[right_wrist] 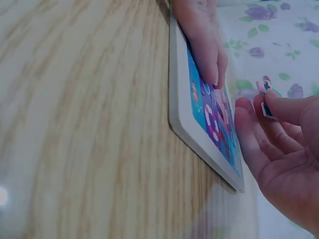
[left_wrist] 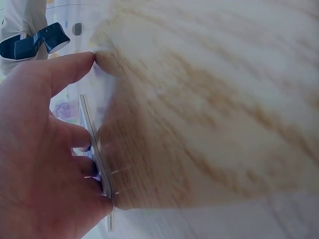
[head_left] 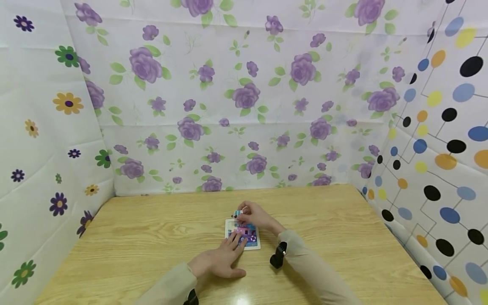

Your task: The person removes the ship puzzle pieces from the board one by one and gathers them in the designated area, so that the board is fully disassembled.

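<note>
A small puzzle board [head_left: 252, 248] with a white frame and a blue, purple and pink picture lies on the table. My left hand [head_left: 219, 260] rests on its near left part, fingers spread and straight, thumb out over the wood. In the left wrist view, the fingertips of that hand [left_wrist: 40, 154] meet the board's edge [left_wrist: 97, 154]. Over the far side of the board, my right hand [head_left: 257, 217] pinches a small puzzle piece [right_wrist: 267, 110] between thumb and fingers. Its lower fingers hang close by the picture in the right wrist view.
Wooden table [head_left: 160, 241] extends around the board on all sides. A flowered cloth wall [head_left: 236, 127] stands behind it, with patterned cloths [head_left: 450, 190] at the sides. Each wrist wears a black strap with a small device [head_left: 278, 255].
</note>
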`<state>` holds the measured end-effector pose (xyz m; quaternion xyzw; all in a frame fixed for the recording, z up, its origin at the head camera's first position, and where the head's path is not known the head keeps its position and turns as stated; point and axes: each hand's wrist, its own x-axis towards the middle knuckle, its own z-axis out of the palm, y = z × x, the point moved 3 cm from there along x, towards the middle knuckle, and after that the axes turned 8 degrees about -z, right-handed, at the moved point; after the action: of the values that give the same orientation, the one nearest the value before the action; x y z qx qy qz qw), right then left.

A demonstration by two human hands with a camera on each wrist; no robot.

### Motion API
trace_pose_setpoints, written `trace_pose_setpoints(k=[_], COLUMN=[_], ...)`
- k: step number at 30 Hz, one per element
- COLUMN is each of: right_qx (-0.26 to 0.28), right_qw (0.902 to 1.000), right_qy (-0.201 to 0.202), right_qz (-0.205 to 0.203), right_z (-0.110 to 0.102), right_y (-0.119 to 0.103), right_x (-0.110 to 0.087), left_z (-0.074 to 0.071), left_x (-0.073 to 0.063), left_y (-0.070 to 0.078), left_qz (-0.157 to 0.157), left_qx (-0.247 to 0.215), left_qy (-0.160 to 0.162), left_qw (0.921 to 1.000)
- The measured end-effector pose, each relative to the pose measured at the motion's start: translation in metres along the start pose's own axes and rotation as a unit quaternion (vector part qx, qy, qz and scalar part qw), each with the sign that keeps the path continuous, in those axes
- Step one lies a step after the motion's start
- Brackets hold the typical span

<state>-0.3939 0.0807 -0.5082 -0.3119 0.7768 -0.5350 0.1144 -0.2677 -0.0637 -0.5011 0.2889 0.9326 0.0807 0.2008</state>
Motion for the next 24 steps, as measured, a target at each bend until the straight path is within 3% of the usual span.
trace_pose_setpoints(k=[2, 6, 24], right_qx=[0.049, 0.079, 0.071], right_qw=[0.9987, 0.9965, 0.9966], right_qy=[0.009, 0.016, 0.023], right_qz=[0.009, 0.020, 0.034], right_z=[-0.002, -0.005, -0.025], right_y=[0.001, 0.002, 0.014], right_x=[-0.001, -0.002, -0.019], left_z=[0.000, 0.000, -0.001], left_x=[0.001, 0.002, -0.002], left_y=[0.000, 0.000, 0.000], left_qz=[0.000, 0.002, -0.003], left_qx=[0.003, 0.015, -0.011], left_qy=[-0.001, 0.003, -0.013], left_qw=[1.0000, 0.9999, 0.9998])
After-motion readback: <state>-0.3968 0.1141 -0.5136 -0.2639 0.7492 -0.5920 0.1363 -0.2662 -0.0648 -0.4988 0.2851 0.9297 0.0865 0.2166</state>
